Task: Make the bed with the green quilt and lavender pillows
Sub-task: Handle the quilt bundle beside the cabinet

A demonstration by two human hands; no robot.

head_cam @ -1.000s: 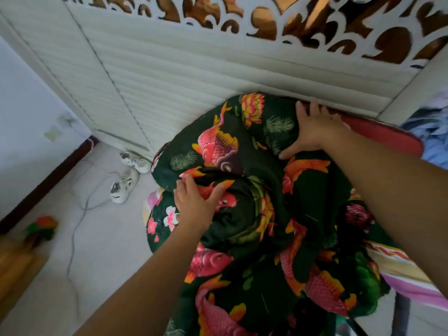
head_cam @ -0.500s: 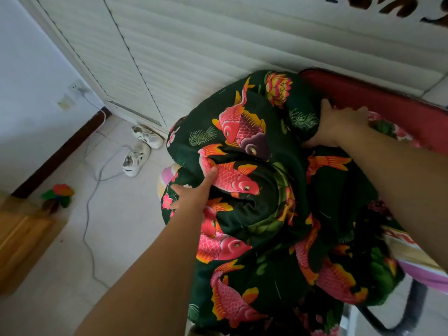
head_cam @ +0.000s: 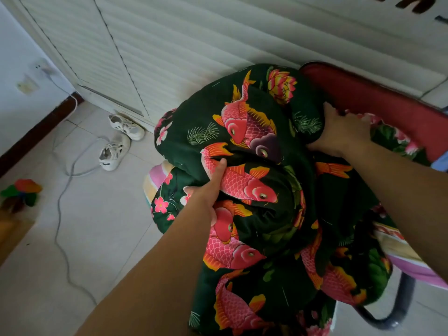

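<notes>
The green quilt [head_cam: 257, 146], dark green with red koi fish and pink flowers, is bundled in a thick roll on a red chair [head_cam: 378, 98]. My left hand [head_cam: 208, 190] grips the roll's near left side, fingers dug under a fold, thumb on top. At the roll's far right, against the chair back, my right hand [head_cam: 341, 130] clutches the fabric. Part of the quilt hangs down toward the floor. No lavender pillows are in view.
White slatted cabinet doors [head_cam: 169, 44] stand right behind the chair. A pair of white shoes [head_cam: 116, 141] and a grey cable [head_cam: 65, 180] lie on the tiled floor at left. A striped pink cloth [head_cam: 407, 258] lies under the quilt. The chair's metal leg [head_cam: 397, 309] is at lower right.
Both hands went from resting flat on the quilt to gripping it, the left sliding down under a fold. The view tilted down and moved closer.
</notes>
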